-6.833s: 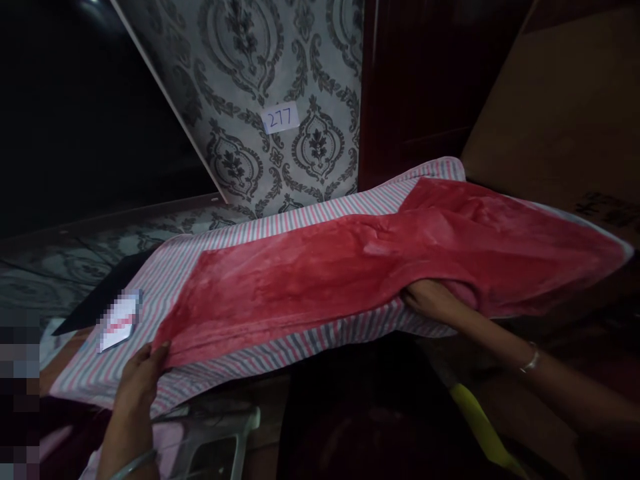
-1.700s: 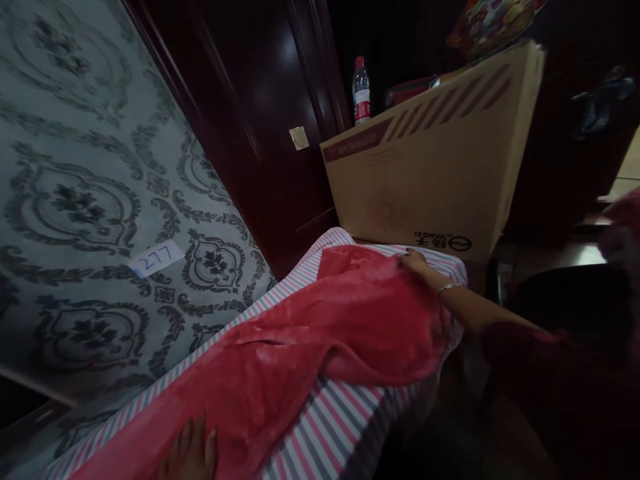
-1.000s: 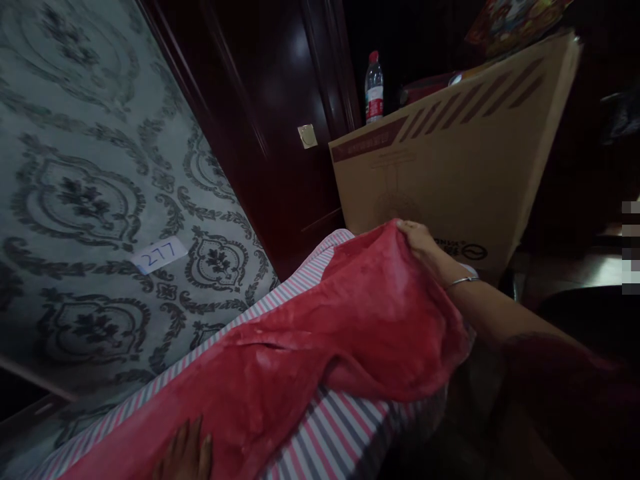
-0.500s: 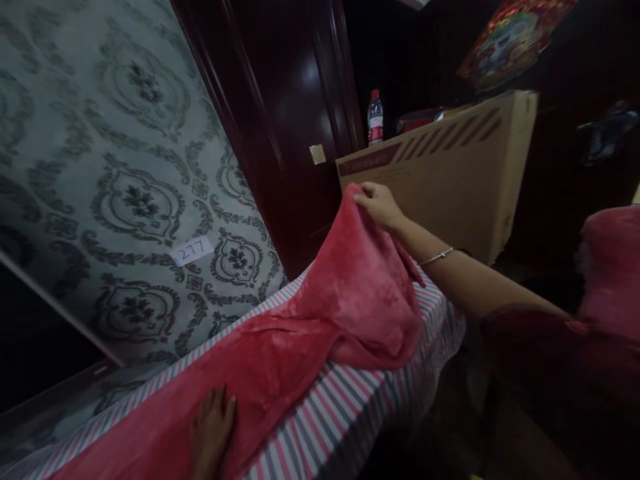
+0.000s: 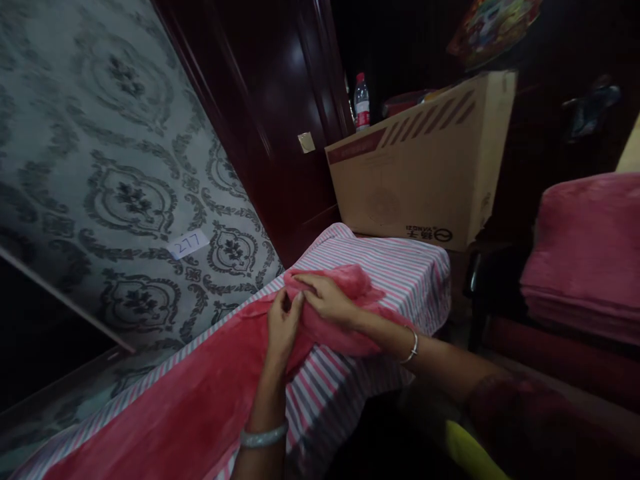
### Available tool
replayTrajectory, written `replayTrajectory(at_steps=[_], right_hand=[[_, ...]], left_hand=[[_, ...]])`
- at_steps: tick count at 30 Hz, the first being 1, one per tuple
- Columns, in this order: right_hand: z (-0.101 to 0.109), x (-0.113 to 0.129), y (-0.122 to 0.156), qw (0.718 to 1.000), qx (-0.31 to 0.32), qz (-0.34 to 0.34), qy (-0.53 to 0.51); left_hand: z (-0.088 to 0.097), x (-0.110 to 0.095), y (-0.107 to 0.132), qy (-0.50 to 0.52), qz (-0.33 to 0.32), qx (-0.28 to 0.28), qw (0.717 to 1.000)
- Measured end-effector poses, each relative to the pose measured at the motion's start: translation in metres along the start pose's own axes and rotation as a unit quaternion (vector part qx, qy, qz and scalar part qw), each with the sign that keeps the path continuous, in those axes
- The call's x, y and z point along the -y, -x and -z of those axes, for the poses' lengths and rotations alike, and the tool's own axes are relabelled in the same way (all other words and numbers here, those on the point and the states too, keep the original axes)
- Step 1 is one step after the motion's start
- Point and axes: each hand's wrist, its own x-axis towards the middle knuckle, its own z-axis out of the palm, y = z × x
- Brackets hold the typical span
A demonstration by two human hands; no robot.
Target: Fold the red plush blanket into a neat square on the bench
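A long red plush cloth (image 5: 190,393) lies along a surface covered with a striped sheet (image 5: 400,267). Its far end is bunched and partly folded back over itself. My left hand (image 5: 285,317) pinches the cloth near the fold, thumb against fingers. Right beside it, my right hand (image 5: 325,300) grips the folded-over end, fingers closed on the fabric. The two hands nearly touch. Exactly what lies under the fingertips is hidden.
Behind the sheet stands a large cardboard box (image 5: 415,160), with a plastic bottle (image 5: 361,103) near its left corner. A stack of folded pink plush cloths (image 5: 590,247) sits at right. Patterned wallpaper (image 5: 125,193) bearing a paper label (image 5: 188,244) runs along the left.
My right hand has brought the lifted cloth end down and toward me, folding it back. My left hand has moved from lying flat on the cloth up beside the right.
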Motion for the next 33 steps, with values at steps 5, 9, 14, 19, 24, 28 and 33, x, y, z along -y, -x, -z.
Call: replayTrajectory(at_steps=[5, 9, 14, 19, 24, 28, 33], right_hand=[[-0.01, -0.003, 0.031, 0.998, 0.054, -0.002, -0.02], [-0.003, -0.014, 0.057, 0.983, 0.165, -0.038, 0.07], [0.028, -0.046, 0.085, 0.932, 0.235, -0.091, 0.261], [0.07, -0.079, 0.106, 0.904, 0.231, -0.093, 0.348], [0.102, -0.1, 0.12, 0.897, 0.188, -0.165, 0.364], [0.112, -0.112, 0.121, 0.91, 0.123, -0.198, 0.344], [0.11, -0.135, 0.122, 0.925, 0.086, -0.196, 0.313]], left_hand=[[0.009, 0.024, 0.031, -0.004, 0.044, -0.097, 0.994], [0.023, 0.035, 0.057, 0.028, 0.09, -0.179, 0.979], [0.043, 0.061, 0.081, 0.121, 0.164, -0.273, 0.94], [0.05, 0.078, 0.097, 0.187, 0.222, -0.3, 0.909], [0.049, 0.079, 0.103, 0.183, 0.216, -0.295, 0.913], [0.047, 0.077, 0.103, 0.171, 0.219, -0.284, 0.918], [0.045, 0.075, 0.104, 0.111, 0.198, -0.241, 0.943]])
